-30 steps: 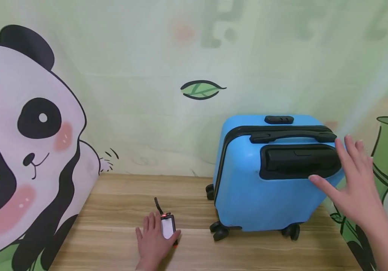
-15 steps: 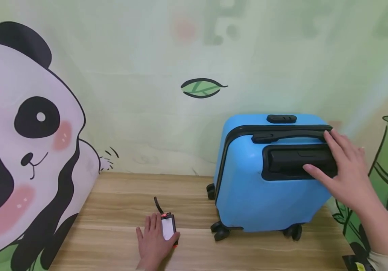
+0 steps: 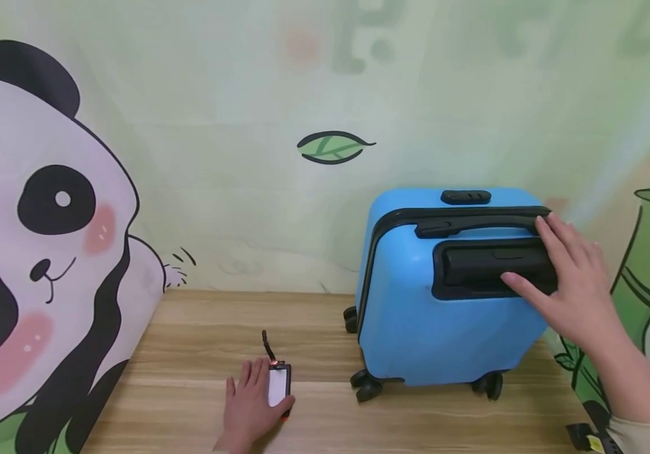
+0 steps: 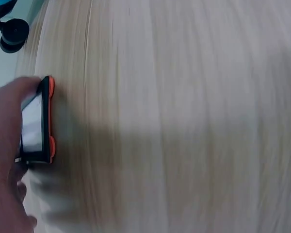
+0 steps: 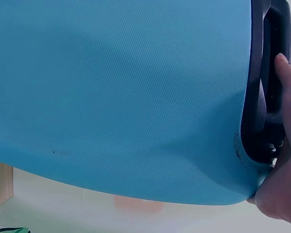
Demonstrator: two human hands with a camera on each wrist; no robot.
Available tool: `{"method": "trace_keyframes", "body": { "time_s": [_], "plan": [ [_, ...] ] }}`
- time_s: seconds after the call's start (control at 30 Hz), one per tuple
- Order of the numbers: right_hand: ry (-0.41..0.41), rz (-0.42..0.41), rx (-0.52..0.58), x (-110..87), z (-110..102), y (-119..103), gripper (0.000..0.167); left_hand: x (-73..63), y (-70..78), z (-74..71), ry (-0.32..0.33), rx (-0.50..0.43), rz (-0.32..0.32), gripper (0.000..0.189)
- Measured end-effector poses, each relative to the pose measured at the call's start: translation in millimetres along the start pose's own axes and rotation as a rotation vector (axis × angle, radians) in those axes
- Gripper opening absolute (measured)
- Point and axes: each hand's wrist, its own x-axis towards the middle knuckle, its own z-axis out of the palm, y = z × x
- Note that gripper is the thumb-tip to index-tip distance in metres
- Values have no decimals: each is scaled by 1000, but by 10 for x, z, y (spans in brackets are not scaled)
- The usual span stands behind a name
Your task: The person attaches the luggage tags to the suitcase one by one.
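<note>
A blue suitcase [image 3: 415, 340] stands upright on its wheels on the wooden table, with a black handle [image 3: 475, 226] and a black recessed panel [image 3: 472, 268] on the side facing me. My right hand [image 3: 574, 284] rests on its upper right corner, fingers extended by the handle's end, thumb across the panel. In the right wrist view that thumb lies over the black part; the other fingers are mostly hidden. To the left, my left hand [image 3: 251, 400] holds a small luggage tag [image 3: 277, 386] between thumb and index finger. The tag has a white face, black frame, orange edging and short black strap.
Bare wooden tabletop [image 3: 188, 353] surrounds the tag. A cloth backdrop [image 3: 234, 157] with a panda print [image 3: 69, 284] stands close behind and at both sides. A black item with a yellow label [image 3: 586, 438] is near the right sleeve.
My right hand has moved left from beside the suitcase onto its upper right corner. The left hand stays at the tag, which now looks turned slightly more upright in view.
</note>
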Motion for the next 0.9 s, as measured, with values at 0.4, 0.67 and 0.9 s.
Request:
{"method": "trace_keyframes", "body": {
  "time_s": [0.4,0.67,0.9],
  "plan": [
    [14,3,-4,0,45,-27,97,62,-234,-64,-76,33,149,106],
    [20,9,-2,-10,43,-31,97,53,-179,-35,-12,-21,-64,128],
    [35,7,-1,-13,32,-42,97,8,-110,30,56,-42,-87,119]
  ]
}}
